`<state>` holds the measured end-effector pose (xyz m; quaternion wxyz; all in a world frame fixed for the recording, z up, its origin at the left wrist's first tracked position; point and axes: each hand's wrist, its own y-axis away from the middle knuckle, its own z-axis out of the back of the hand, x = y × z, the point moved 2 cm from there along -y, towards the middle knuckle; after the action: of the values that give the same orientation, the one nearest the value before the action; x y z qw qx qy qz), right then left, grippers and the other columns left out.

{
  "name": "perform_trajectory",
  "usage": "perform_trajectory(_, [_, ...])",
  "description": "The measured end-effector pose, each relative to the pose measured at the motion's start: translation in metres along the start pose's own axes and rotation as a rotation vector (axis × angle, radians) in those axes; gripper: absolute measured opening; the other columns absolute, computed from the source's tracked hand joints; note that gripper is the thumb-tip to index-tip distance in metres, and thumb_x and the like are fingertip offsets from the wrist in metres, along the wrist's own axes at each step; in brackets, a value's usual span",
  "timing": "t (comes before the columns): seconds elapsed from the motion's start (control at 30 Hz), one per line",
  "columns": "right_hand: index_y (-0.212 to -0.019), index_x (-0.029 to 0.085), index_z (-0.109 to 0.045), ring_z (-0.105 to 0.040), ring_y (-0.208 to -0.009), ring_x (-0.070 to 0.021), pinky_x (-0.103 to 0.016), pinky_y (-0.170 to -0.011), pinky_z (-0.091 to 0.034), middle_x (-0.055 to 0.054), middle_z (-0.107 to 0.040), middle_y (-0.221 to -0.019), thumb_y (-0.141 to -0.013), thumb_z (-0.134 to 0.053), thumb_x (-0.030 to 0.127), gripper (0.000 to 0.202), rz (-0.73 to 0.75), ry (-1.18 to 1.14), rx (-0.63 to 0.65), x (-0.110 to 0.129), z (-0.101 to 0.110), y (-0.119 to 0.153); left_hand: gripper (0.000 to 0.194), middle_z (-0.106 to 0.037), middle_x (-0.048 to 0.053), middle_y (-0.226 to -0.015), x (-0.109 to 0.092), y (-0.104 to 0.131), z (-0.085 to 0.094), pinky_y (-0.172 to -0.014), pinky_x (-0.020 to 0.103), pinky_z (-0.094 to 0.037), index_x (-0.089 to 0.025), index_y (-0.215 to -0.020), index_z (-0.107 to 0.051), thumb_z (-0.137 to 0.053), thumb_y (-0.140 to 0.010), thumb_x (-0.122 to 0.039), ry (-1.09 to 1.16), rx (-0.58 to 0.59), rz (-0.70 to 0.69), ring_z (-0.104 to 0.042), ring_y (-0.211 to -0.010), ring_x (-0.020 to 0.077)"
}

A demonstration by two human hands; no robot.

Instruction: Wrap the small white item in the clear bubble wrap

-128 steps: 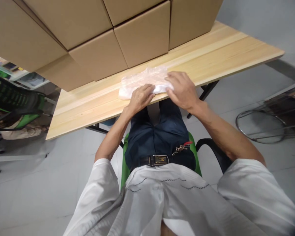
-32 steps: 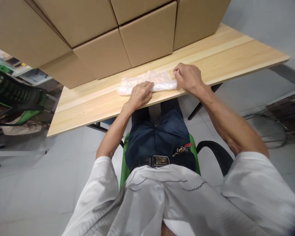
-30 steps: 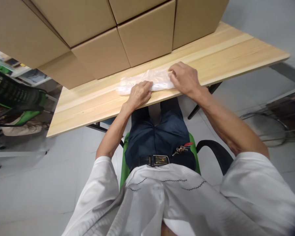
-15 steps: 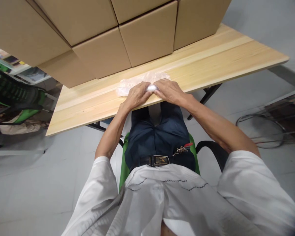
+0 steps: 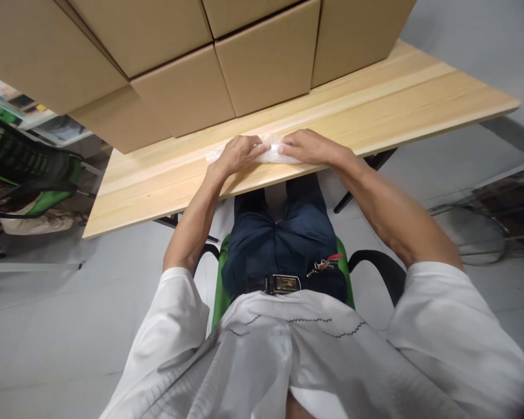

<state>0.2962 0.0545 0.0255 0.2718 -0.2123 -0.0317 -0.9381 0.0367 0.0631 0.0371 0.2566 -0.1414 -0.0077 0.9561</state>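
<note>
On the wooden table (image 5: 157,189) a whitish, see-through sheet of plastic wrap (image 5: 268,156) lies rolled into a long, narrow bundle near the front edge. My left hand (image 5: 240,154) grips its left part, fingers curled over the top. The right part is held the same way by my right hand (image 5: 308,146). A short stretch of the bundle shows between my thumbs, with a shiny white spot. What lies inside the wrap is hidden.
Large cardboard boxes (image 5: 268,58) stand stacked along the table's back. A black and green chair (image 5: 30,157) is on the left. Wire rings (image 5: 467,233) sit low on the right. Dark trousers (image 5: 283,244) and a green seat are below me.
Both hands have moved slightly away from me and a little apart. The plastic sheet, spread beyond my hands before, is now rolled around the shiny item.
</note>
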Motion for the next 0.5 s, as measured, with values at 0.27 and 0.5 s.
perform_trajectory(0.27, [-0.101,0.021,-0.085,-0.072,-0.092,-0.0278,-0.042,-0.086,-0.054,-0.011,-0.083,-0.092,-0.124,-0.063,0.044,0.039,-0.134,-0.041,0.043,-0.007,0.010,-0.021,0.062,-0.092,0.016,-0.109,0.017,-0.036,-0.004,-0.113,0.048,-0.062,-0.026,-0.120,-0.093,-0.058,-0.128,-0.076,-0.040,0.003,0.089,-0.083,-0.124,0.0391])
perform_trajectory(0.5, [-0.110,0.021,-0.091,-0.081,-0.107,-0.0378,-0.049,-0.099,-0.062,-0.018,-0.090,-0.103,-0.125,-0.067,0.059,0.047,-0.077,-0.003,-0.024,-0.034,-0.003,-0.032,0.066,-0.093,0.022,-0.129,0.027,-0.055,-0.005,-0.125,0.051,-0.063,-0.021,-0.135,-0.093,-0.068,-0.123,-0.081,-0.032,0.038,0.135,-0.083,-0.146,0.0435])
